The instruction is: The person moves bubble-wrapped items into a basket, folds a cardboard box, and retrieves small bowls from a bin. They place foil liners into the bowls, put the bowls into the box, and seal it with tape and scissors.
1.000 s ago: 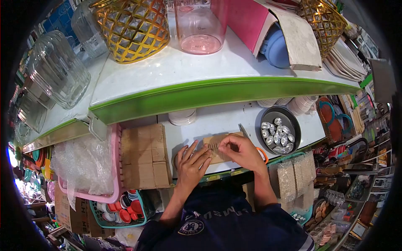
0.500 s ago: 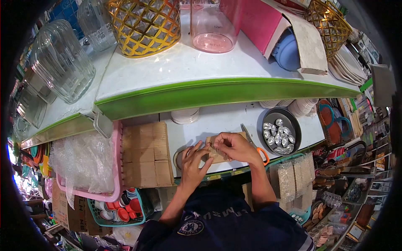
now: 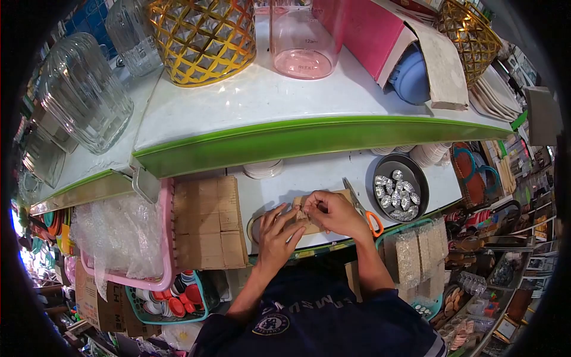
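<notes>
My left hand [image 3: 275, 237] reaches in from the left, fingers stretched and thumb apart, its fingertips at the edge of a small piece of brown cardboard [image 3: 314, 228]. Over that cardboard my right hand [image 3: 338, 215] is closed in a pinch; whatever lies between thumb and fingers is too small to make out. A pair of scissors with an orange handle [image 3: 373, 224] lies just right of my right hand. Beside my left hand is a roll of tape [image 3: 254, 231], partly hidden. Farther right, a dark round pan [image 3: 422, 198] holds several shiny silver pieces [image 3: 397, 193].
A shelf with a green edge [image 3: 321, 138] overhangs the work surface. On it stand a gold lattice basket [image 3: 202, 44], a pink clear jug [image 3: 303, 62] and glass jars [image 3: 86, 95]. Left are cardboard pads [image 3: 208, 223] and a pink basket [image 3: 168, 238] of plastic wrap.
Both hands stay over the cardboard with only slight finger movement. The right hand remains pinched. The whole view has shifted down a little.
</notes>
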Demonstrator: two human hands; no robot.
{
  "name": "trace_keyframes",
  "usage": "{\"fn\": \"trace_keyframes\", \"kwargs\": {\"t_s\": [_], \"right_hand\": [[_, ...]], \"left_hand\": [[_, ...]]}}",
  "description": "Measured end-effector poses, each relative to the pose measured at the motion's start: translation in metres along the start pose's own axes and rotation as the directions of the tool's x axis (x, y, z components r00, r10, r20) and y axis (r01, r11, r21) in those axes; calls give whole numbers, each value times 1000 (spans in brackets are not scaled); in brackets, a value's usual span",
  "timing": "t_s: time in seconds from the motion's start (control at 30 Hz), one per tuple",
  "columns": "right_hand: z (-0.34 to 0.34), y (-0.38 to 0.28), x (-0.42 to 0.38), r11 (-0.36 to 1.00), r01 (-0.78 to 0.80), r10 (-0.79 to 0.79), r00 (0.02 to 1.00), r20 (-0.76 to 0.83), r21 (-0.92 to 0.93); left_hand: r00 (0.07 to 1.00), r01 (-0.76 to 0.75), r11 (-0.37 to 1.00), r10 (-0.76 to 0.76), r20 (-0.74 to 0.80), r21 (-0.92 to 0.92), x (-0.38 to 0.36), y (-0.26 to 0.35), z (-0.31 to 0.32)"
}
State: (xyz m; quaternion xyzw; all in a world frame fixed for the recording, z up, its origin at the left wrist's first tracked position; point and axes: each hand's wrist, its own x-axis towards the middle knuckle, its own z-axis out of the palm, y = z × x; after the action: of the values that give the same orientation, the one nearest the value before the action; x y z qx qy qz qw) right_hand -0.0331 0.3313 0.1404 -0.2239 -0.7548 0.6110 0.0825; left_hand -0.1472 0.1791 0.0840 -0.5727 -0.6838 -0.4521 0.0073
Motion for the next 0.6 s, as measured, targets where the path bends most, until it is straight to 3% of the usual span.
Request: {"fn": "trace_keyframes", "kwargs": {"t_s": [0.13,0.2,0.43,0.53,0.6], "right_hand": [[6,7,-2,995,59,-64,996,-59,-84],[9,13,-1,960,184,-218,964,-151,-213],[16,7,-3,917,180,-283,922,-264,-356],[16,5,-4,898,144,-271,925,-266,-417],[18,1,-4,920,63,-211,911,-354,-386]], "left_hand": [[1000,12,1000,-12,17,20,1,1,-2],[1000,3,1000,-3,20,24,2,1,-3],[999,14,1000,-15,31,17,2,2,-4],[999,21,1000,-21,33,6,4,3,-5],[999,21,1000,-21,33,-1,5,3,-5]]}}
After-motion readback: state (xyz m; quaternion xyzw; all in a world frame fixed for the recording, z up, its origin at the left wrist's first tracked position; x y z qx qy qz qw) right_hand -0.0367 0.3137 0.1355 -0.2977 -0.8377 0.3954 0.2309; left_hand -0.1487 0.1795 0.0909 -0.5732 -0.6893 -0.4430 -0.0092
